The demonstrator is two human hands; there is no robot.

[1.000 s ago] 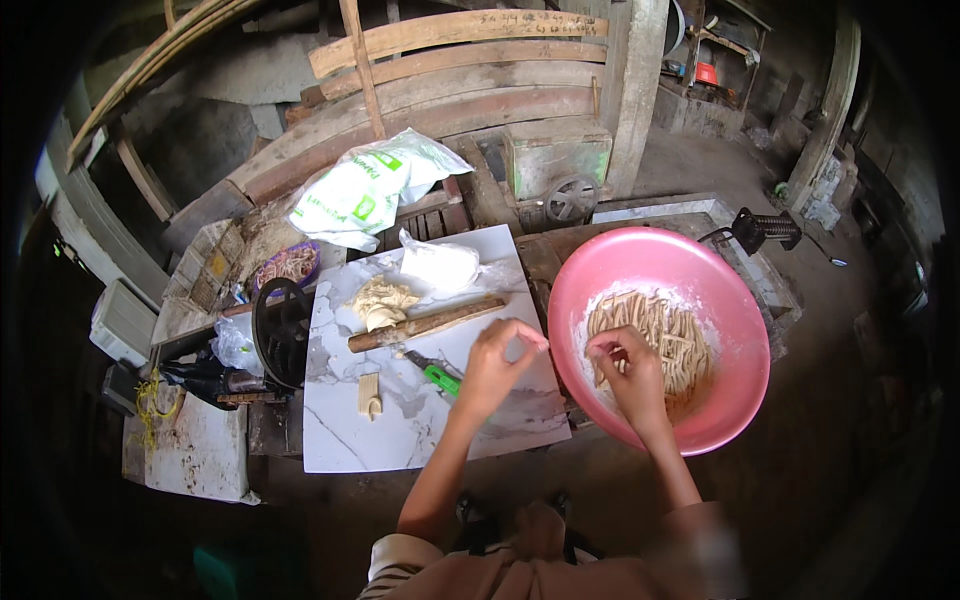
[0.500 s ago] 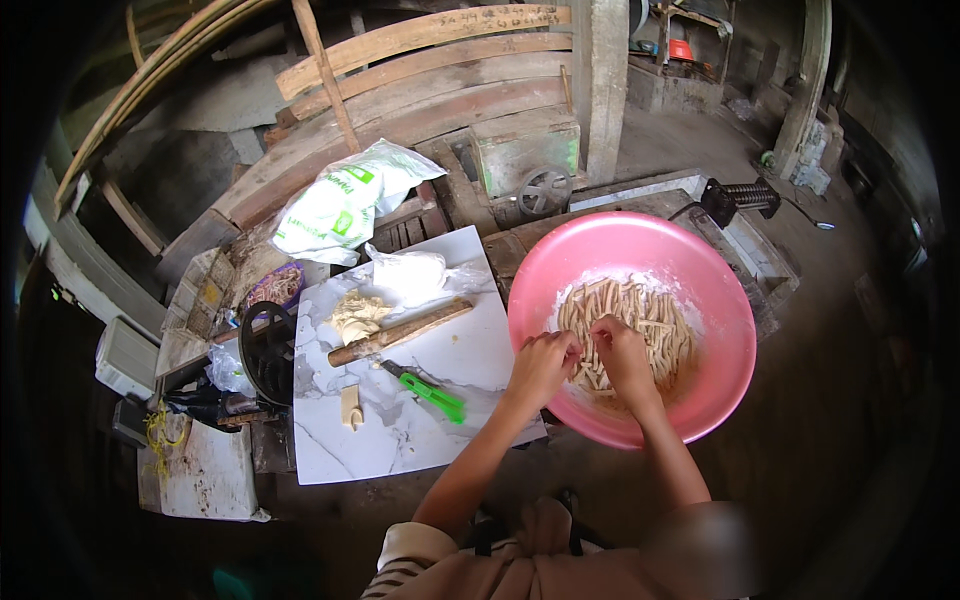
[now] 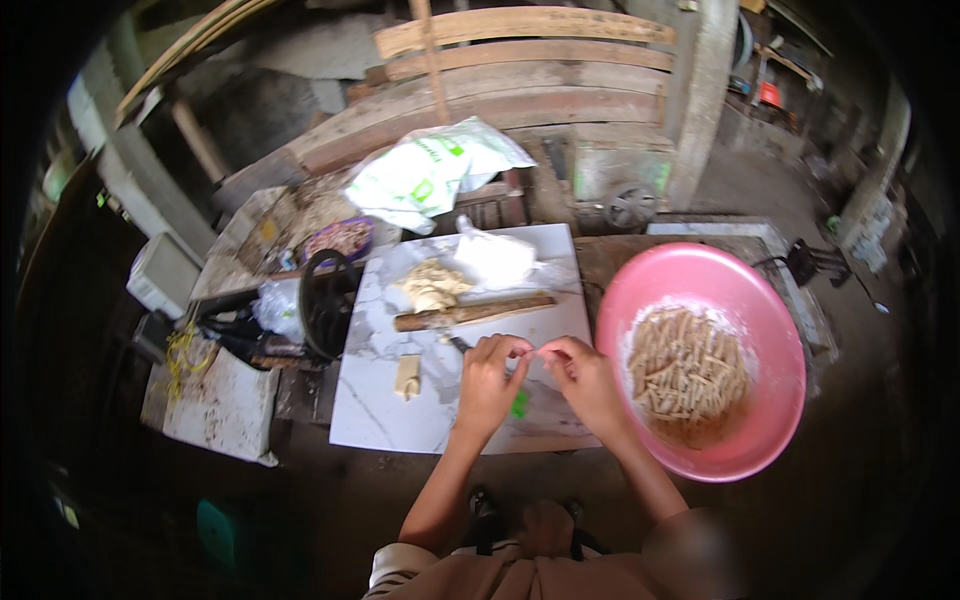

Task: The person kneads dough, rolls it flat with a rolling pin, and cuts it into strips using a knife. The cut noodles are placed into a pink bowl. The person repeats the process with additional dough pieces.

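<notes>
Over the front of the marbled white board (image 3: 375, 425), my left hand (image 3: 488, 380) and my right hand (image 3: 583, 382) meet with pinched fingertips nearly touching. Whatever lies in the pinch, if anything, is too small to make out. Beneath the hands, a green utility knife (image 3: 519, 404) is mostly hidden. A wooden rolling stick (image 3: 500, 311) lies across the board, with a lump of pale dough (image 3: 432, 286) behind it. A small cut dough piece (image 3: 407, 376) rests left of my left hand. Floury dough strips (image 3: 690, 370) fill the bottom of the pink basin (image 3: 785, 410) at the right.
A white powder-filled plastic bag (image 3: 497, 258) sits at the board's back edge. Beyond are a larger white-and-green bag (image 3: 435, 175) and a purple bowl of shreds (image 3: 340, 238). A black handwheel (image 3: 328, 305) stands against the board's left side.
Both hands have left the dough strips in the basin and moved left over the board, now covering much of the green knife. The whole view has shifted, placing the scene farther right.
</notes>
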